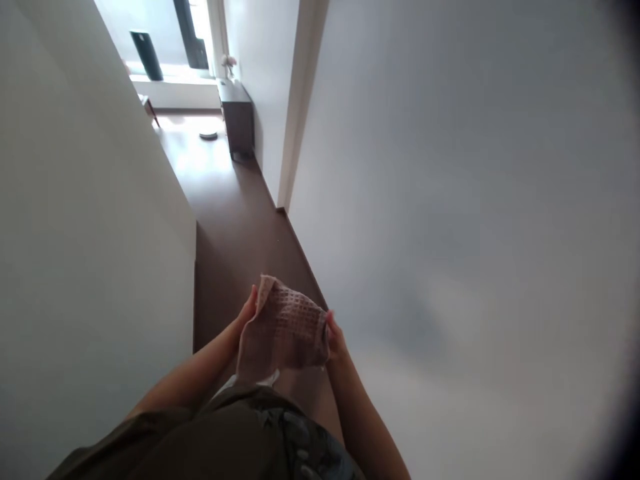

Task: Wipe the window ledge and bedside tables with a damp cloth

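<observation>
A pinkish-brown waffle-weave cloth (285, 327) is stretched between my two hands in front of my body. My left hand (247, 308) grips its left edge, with most of the fingers hidden behind the fabric. At the right edge, my right hand (335, 339) pinches a gathered corner, thumb on top. The cloth's upper left corner is folded over, and its lower part hangs down toward my dark shirt (215, 440).
I am in a narrow hallway with a brown floor (240, 260), between a left wall (100, 220) and a right wall (450, 200). Farther on are a dark cabinet (239, 127) with flowers (229, 61) and a round dark object (208, 136) on the floor.
</observation>
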Demonstrator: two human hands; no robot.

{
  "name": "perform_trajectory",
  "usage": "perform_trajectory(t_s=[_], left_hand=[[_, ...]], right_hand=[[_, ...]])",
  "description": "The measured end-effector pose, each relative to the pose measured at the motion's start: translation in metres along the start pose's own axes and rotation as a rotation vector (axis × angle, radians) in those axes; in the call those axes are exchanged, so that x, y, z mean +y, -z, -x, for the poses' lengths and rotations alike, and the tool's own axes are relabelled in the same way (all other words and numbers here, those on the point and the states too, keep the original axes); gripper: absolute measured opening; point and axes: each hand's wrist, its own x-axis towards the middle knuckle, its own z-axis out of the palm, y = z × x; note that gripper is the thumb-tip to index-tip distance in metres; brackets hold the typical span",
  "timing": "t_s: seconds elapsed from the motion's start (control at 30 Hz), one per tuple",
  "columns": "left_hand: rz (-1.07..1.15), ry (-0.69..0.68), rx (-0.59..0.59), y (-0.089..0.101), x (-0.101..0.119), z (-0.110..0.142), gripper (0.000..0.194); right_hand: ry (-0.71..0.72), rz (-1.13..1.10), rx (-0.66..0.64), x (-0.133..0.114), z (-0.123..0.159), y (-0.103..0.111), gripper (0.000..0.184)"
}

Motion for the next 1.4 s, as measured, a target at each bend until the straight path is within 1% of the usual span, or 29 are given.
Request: perform_trajectory(t_s=[0.07, 0.1, 0.13, 0.17, 0.23, 0.3, 0.37, 0.4, 0.43, 0.47, 0.53, 0.57, 0.63, 0.7, 0.77, 0.8, 0.87, 0.93, 1.0, 1.1, 1.17, 1.23, 1.3, 1.33, 1.4], left_hand=[[0.147, 0.16, -0.094, 0.026, 0.006, -0.037, 0.089], [0.198, 0.236, -0.113, 0.039, 0.012, -0.056, 0.085], [0.204, 0.299, -0.112, 0.051, 0.02, -0.077, 0.077], [0.176, 0.344, -0.089, 0.064, 0.028, -0.099, 0.064], [0.085, 0.385, -0.005, 0.091, 0.046, -0.145, 0.041], [0.011, 0.38, 0.074, 0.121, 0.063, -0.188, 0.032], [-0.004, 0.345, 0.111, 0.153, 0.077, -0.221, 0.031], [0.008, 0.33, 0.121, 0.169, 0.084, -0.234, 0.033], [0.026, 0.309, 0.147, 0.186, 0.091, -0.244, 0.036], [0.051, 0.279, 0.197, 0.202, 0.098, -0.253, 0.039], [0.105, 0.193, 0.345, 0.232, 0.116, -0.265, 0.047], [0.124, 0.142, 0.424, 0.246, 0.127, -0.271, 0.049], [0.144, 0.024, 0.546, 0.272, 0.154, -0.283, 0.052], [0.153, -0.112, 0.653, 0.298, 0.189, -0.298, 0.055], [0.156, -0.226, 0.774, 0.325, 0.229, -0.319, 0.058], [0.155, -0.262, 0.83, 0.34, 0.251, -0.331, 0.059], [0.144, -0.293, 0.905, 0.371, 0.296, -0.359, 0.064], [0.107, -0.304, 0.933, 0.402, 0.343, -0.392, 0.069], [0.04, -0.341, 0.913, 0.432, 0.393, -0.426, 0.075], [-0.132, -0.384, 0.784, 0.477, 0.464, -0.478, 0.076], [-0.288, -0.358, 0.684, 0.51, 0.505, -0.511, 0.073], [-0.44, -0.316, 0.645, 0.547, 0.539, -0.543, 0.069], [-0.563, -0.271, 0.675, 0.585, 0.57, -0.569, 0.058], [-0.615, -0.246, 0.715, 0.605, 0.584, -0.58, 0.053], [-0.725, -0.199, 0.843, 0.642, 0.613, -0.596, 0.046]], right_hand=[[-0.105, -0.151, -0.105, 0.002, -0.048, 0.005, 0.062], [-0.157, -0.209, -0.124, -0.002, -0.071, 0.012, 0.058], [-0.203, -0.238, -0.123, -0.008, -0.095, 0.022, 0.055], [-0.245, -0.232, -0.118, -0.015, -0.12, 0.033, 0.051], [-0.29, -0.142, -0.122, -0.028, -0.175, 0.055, 0.042], [-0.251, 0.005, -0.163, -0.038, -0.238, 0.069, 0.041], [-0.16, 0.157, -0.224, -0.042, -0.307, 0.069, 0.043], [-0.13, 0.23, -0.265, -0.043, -0.343, 0.063, 0.044], [-0.118, 0.297, -0.312, -0.044, -0.379, 0.053, 0.044], [-0.116, 0.353, -0.36, -0.046, -0.415, 0.039, 0.043], [-0.104, 0.413, -0.444, -0.055, -0.483, 0.003, 0.043], [-0.088, 0.419, -0.473, -0.064, -0.515, -0.017, 0.043], [-0.058, 0.372, -0.539, -0.089, -0.574, -0.059, 0.045], [-0.076, 0.263, -0.673, -0.122, -0.623, -0.099, 0.049], [-0.122, 0.127, -0.829, -0.158, -0.666, -0.134, 0.052], [-0.143, 0.066, -0.887, -0.176, -0.685, -0.15, 0.052], [-0.173, -0.01, -0.935, -0.209, -0.721, -0.179, 0.051], [-0.188, -0.06, -0.929, -0.239, -0.755, -0.204, 0.052], [-0.193, -0.097, -0.903, -0.264, -0.792, -0.227, 0.052], [-0.183, -0.125, -0.872, -0.296, -0.861, -0.26, 0.049], [-0.187, -0.127, -0.865, -0.312, -0.916, -0.283, 0.046], [-0.208, -0.117, -0.868, -0.324, -0.975, -0.311, 0.044], [-0.239, -0.11, -0.883, -0.336, -1.034, -0.347, 0.046], [-0.261, -0.104, -0.9, -0.343, -1.062, -0.367, 0.047], [-0.313, -0.079, -0.948, -0.356, -1.113, -0.414, 0.048]])
